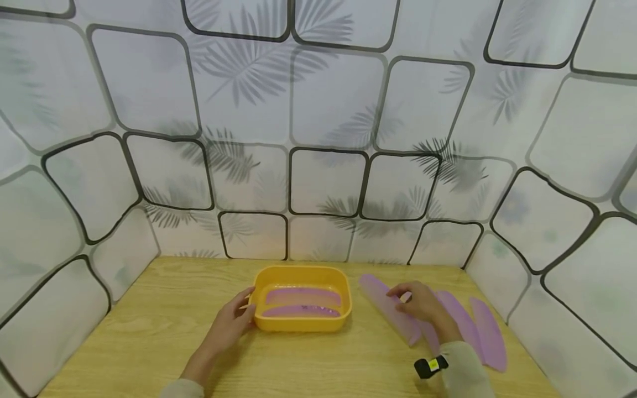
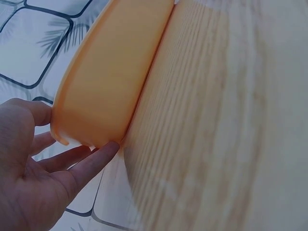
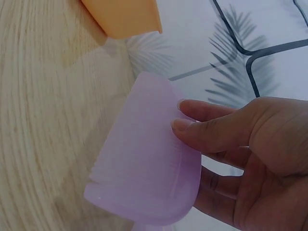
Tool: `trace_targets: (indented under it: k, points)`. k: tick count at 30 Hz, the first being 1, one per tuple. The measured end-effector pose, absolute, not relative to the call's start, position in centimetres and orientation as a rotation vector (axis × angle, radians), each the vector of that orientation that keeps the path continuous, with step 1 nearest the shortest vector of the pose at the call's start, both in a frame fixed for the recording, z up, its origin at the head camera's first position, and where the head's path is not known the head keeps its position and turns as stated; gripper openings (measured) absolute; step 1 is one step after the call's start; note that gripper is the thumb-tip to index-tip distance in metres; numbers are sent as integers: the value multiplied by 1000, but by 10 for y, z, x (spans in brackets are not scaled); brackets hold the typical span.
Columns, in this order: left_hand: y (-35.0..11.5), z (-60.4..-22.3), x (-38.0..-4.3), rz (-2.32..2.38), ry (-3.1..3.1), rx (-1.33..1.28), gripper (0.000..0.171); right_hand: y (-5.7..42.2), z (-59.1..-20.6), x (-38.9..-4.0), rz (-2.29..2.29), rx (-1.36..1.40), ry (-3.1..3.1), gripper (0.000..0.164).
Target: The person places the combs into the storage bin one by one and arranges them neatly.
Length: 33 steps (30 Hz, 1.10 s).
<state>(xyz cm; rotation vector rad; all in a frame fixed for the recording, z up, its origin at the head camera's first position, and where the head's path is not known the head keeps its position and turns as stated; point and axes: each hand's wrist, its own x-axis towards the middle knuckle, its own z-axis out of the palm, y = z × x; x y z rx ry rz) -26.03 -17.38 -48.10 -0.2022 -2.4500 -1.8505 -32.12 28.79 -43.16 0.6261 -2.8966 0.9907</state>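
A shallow orange-yellow plastic basin (image 1: 301, 325) stands on the table with two curved purple plastic strips (image 1: 303, 297) lying inside. My left hand (image 1: 231, 316) holds the basin's left end; the left wrist view shows a finger at the rim and other fingertips low on the outer wall. To the right of the basin, my right hand (image 1: 423, 303) pinches a long translucent purple plastic strip (image 3: 144, 159) by its edge, thumb on the near face and fingers behind. This strip has a rounded end and fine notches along one side. It slants across the table in the head view.
Several more purple strips (image 1: 489, 334) lie on the wooden table (image 1: 318, 365) under and right of my right forearm. A white patterned curtain (image 1: 328, 182) encloses the back and both sides. A black wristband (image 1: 431, 366) is on my right wrist.
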Motion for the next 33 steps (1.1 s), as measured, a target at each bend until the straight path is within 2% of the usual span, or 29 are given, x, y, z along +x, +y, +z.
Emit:
trace_targets:
  k: [33]
  points:
    - [-173,-482,-260,-1853,-2435,-219,53,266,-392,-337,960,744,-2822,26]
